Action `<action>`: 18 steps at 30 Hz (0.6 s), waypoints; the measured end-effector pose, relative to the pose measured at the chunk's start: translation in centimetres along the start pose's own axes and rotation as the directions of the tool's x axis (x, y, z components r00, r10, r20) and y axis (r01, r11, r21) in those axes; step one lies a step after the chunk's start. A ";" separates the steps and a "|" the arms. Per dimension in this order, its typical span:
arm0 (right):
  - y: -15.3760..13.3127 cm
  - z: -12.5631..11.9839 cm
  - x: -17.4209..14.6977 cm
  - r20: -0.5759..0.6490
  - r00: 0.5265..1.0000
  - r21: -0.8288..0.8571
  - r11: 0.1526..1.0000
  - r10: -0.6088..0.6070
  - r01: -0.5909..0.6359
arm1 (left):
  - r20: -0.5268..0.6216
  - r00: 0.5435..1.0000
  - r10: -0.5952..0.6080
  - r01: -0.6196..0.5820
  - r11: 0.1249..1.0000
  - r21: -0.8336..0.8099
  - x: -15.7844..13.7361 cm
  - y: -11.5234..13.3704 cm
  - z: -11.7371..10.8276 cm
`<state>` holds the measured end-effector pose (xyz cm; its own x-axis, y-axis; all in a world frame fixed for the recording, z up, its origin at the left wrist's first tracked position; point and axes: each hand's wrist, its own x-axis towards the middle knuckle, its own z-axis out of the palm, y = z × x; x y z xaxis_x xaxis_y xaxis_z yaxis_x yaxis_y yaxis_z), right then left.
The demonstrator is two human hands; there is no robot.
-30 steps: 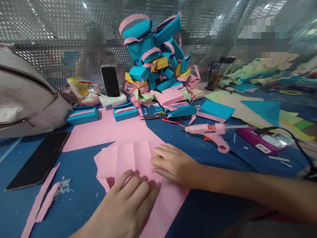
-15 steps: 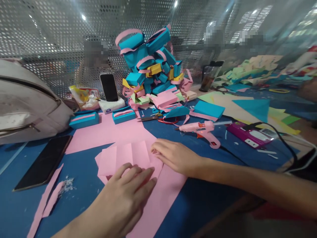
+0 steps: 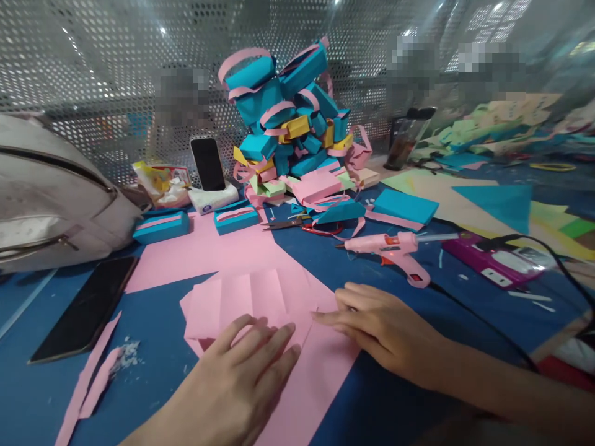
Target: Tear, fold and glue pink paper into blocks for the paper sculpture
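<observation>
A folded pink paper (image 3: 232, 294) with several upright creases lies on a larger pink sheet (image 3: 320, 396). My left hand (image 3: 242, 371) rests over its near side with the fingers spread, pressing on the paper. To the right, my right hand (image 3: 376, 322) has its index finger stretched out, its tip touching the pink paper near the folded piece's right edge. Its other fingers are loosely bent, and I see nothing held in them. My left palm hides part of the folded paper.
A pink glue gun (image 3: 390, 251) lies beyond my right hand, its cord trailing right past a purple power strip (image 3: 493, 263). Scissors (image 3: 288, 225) lie before a pile of paper boxes (image 3: 302, 142). At left are a black phone (image 3: 88, 310), paper strips (image 3: 88, 378) and a bag (image 3: 60, 192).
My right hand has moved right and toward me, from the folded paper's upper right corner, and its index finger has straightened. My left hand stays on the paper. The view has shifted slightly.
</observation>
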<state>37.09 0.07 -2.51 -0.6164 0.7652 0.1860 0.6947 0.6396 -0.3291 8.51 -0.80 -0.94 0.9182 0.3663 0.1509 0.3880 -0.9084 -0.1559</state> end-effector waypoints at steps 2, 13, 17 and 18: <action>0.3 0.0 -0.1 -0.046 0.999 0.003 1.000 0.005 -0.005 | -0.003 1.000 0.003 -0.003 1.000 -0.003 -0.1 -0.1 0.2; -0.7 0.3 -0.2 -0.128 0.978 -0.108 0.982 -0.167 0.154 | 0.184 0.982 0.051 0.001 0.962 -0.274 0.7 -1.3 -3.1; -1.8 0.0 -0.1 -0.014 0.955 -0.134 0.947 -0.297 0.293 | 0.175 0.984 -0.031 0.081 0.954 -0.287 0.7 -0.8 -2.9; -2.0 0.0 0.0 0.002 0.948 -0.144 0.938 -0.319 0.316 | 0.172 0.984 -0.042 0.089 0.956 -0.281 0.6 -0.8 -2.8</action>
<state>35.66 -1.21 -1.81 -0.8063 0.5214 0.2793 0.5105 0.8519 -0.1164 8.58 -0.44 2.01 0.9013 0.4330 -0.0127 0.4304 -0.8920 0.1383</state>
